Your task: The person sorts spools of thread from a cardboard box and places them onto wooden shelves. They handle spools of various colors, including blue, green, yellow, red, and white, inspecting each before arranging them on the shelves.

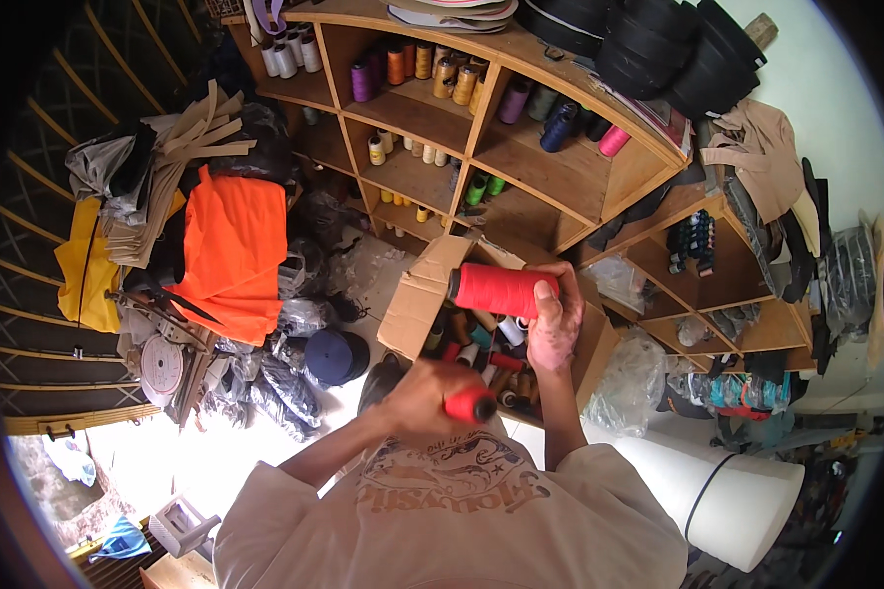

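Note:
My right hand (555, 319) is wrapped round a large red thread spool (491, 292), held on its side above an open cardboard box (417, 304). A smaller red thread spool (465, 404) is in my left hand (417, 395), close to my chest, with its dark end turned to the right; this hand is slightly blurred. Inside the box lie several loose spools in red, white, green and brown, among them a white spool (511, 331). My hands and the held spools hide part of the box's contents.
A wooden shelf (413, 103) beyond the box holds thread spools sorted by colour. Bright orange cloth (231, 255) hangs at the left near a dark blue roll (336, 355). On the right are a clear plastic bag (627, 388) and a thick white roll (707, 491).

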`<state>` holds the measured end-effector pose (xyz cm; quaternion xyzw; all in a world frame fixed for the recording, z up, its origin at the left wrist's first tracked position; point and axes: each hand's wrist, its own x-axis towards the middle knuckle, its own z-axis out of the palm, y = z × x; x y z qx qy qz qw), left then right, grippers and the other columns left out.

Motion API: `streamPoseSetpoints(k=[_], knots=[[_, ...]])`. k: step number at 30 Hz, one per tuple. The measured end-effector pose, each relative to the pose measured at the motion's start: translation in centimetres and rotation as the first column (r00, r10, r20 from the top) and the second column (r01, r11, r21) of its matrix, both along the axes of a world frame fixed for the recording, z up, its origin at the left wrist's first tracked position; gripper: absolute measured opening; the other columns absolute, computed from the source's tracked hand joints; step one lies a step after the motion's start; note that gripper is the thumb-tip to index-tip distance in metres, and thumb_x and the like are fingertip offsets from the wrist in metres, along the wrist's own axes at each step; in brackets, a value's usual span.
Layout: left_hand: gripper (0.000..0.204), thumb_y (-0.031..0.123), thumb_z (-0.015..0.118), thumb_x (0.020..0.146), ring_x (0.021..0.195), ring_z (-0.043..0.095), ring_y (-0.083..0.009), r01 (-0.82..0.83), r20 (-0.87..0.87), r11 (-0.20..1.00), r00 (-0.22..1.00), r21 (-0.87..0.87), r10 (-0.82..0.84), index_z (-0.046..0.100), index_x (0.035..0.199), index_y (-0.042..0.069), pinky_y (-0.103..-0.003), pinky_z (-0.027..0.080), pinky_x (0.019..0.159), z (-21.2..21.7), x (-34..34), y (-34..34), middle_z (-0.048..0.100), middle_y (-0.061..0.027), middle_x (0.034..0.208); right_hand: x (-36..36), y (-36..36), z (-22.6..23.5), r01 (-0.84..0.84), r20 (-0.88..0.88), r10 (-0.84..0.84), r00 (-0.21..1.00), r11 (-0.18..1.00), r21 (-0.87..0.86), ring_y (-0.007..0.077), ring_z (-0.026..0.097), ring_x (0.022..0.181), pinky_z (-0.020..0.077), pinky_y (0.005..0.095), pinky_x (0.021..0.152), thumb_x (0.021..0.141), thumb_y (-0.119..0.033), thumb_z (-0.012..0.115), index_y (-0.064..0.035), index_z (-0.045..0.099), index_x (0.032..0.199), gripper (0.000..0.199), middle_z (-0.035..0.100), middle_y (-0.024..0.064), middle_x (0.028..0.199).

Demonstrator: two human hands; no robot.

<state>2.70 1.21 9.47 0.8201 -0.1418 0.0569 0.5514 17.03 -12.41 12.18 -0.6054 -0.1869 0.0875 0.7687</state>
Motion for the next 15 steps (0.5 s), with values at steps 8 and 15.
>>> streamPoseSetpoints(k=[8, 15], knots=[[0.04, 0.024, 0.08, 0.056, 0.069, 0.065, -0.0284, -0.026, 0.295, 0.999, 0.955, 0.028, 0.017, 0.066, 0.089, 0.007, -0.037, 0.052, 0.064, 8.9, 1.0, 5.2, 0.066, -0.0102, 0.078, -1.1, 0.4, -1.6, 0.022, 0.253, 0.086, 0.964, 0.918, -0.397, 0.0167, 0.057, 0.077, 0.0463, 0.0259, 0.068, 0.084, -0.015, 0.068, -0.0018, 0.059, 0.095, 0.019, 0.059, 0.0116, 0.086], [0.039, 0.023, 0.079, 0.058, 0.072, 0.066, -0.0319, -0.435, 0.311, 0.82, 0.891, 0.371, 0.332, 0.067, 0.09, 0.004, -0.036, 0.053, 0.067, 5.0, 7.8, 11.5, 0.067, -0.0136, 0.08, -0.9, 0.6, -0.9, -0.3, 0.352, 0.368, 0.86, 0.925, -0.233, 0.0216, 0.059, 0.083, 0.0466, 0.0322, 0.08, 0.083, -0.019, 0.066, 0.0008, 0.059, 0.093, 0.024, 0.061, 0.0119, 0.088]])
